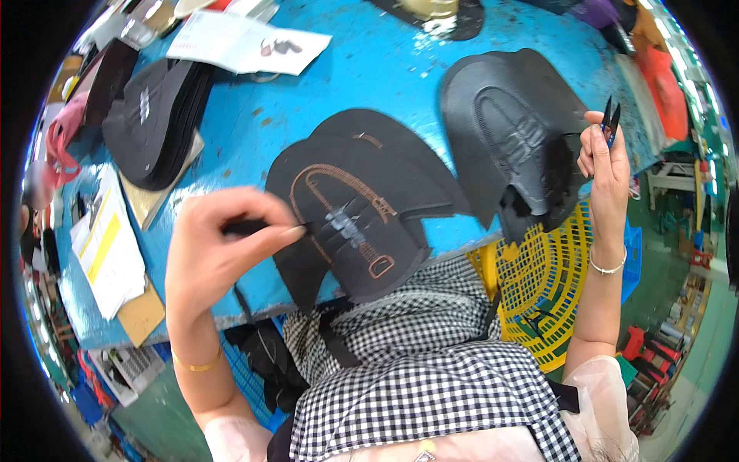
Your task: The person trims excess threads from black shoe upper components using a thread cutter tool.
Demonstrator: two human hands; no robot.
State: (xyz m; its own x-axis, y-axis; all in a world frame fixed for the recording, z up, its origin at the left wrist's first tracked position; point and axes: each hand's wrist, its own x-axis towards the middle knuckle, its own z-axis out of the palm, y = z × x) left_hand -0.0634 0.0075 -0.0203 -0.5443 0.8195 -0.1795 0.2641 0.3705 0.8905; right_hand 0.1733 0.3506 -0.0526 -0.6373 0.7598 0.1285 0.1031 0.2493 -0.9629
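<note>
My left hand (204, 242) is raised over the near left part of the table, with thumb and forefinger pinched together. Something small and dark shows within its curled fingers, too blurred to name. Just right of these fingertips lie overlapping black shoe upper pieces (362, 266) with orange stitched lines and a greyish patch in the middle. At the right, my right hand (606, 169) grips small thread snips (610, 122), blades pointing up and slightly parted. Beside that hand, a stack of black, glossier upper pieces (504, 108) with a raised pattern reaches past the table's edge.
A blue worn table (250, 127) spans the front. At its left stand a stack of black upper pieces (150, 127) and paper sheets (112, 246); a white printed sheet (246, 42) lies at the back. A yellow basket (531, 323) sits below the right edge.
</note>
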